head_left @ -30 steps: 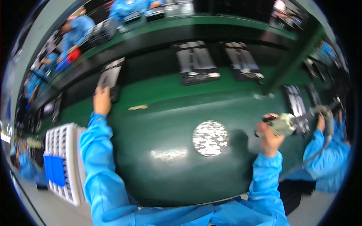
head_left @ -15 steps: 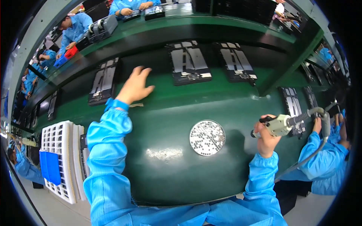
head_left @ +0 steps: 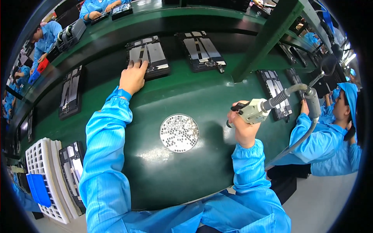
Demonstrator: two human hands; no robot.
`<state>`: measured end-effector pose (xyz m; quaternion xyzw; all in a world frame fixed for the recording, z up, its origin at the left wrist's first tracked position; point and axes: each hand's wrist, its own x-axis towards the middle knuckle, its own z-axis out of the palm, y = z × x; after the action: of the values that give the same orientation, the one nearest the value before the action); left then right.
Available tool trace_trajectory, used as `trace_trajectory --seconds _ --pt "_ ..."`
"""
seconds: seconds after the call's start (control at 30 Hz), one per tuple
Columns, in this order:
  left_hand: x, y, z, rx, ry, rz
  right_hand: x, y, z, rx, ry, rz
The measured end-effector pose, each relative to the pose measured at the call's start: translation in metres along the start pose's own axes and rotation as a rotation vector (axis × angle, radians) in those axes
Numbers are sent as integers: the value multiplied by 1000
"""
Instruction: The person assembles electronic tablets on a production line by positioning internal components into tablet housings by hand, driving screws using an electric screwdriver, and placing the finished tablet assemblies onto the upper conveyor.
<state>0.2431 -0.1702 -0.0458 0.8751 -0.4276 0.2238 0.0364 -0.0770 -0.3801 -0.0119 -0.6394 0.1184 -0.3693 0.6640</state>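
Observation:
My left hand reaches forward with its fingers stretched onto the near left part of an opened tablet, a dark frame with silver-grey battery panels inside. The fingers lie over its edge. In my right hand is a cream electric screwdriver with a black lever, gripped above the right side of the bench. A grey corrugated sleeve and cable run from its end. Between my forearms a round clear dish lies on the green bench, holding many small dark-headed pieces, probably screws.
Another opened tablet lies right of the touched one, beside a green post. A further tablet is at the left. White foam trays with a blue piece stand at lower left. A co-worker sits close at the right.
My left hand has gone from above the bare bench onto the opened tablet. The view has swung right, so the scene sits further left. My right hand keeps hold of the screwdriver.

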Motion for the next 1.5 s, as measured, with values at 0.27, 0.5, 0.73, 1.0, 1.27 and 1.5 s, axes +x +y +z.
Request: trace_trajectory --seconds 0.27,0.5,0.73,1.0,1.27,1.5 --pt "-119 62 -111 196 92 -8 -2 -5 -1 44 -18 -48" --pt "-257 122 -171 72 -176 -135 -3 0 10 71 -49 -50" --pt "-245 132 -193 -176 -246 -284 -5 -2 17 89 -48 -72" --pt "-246 138 -161 -256 15 -425 -7 0 20 57 -98 -74" --pt "-242 143 -153 -325 73 -449 -6 1 15 27 -142 -71" --pt "-243 154 -150 -395 186 -487 -5 1 16 73 -119 -70"
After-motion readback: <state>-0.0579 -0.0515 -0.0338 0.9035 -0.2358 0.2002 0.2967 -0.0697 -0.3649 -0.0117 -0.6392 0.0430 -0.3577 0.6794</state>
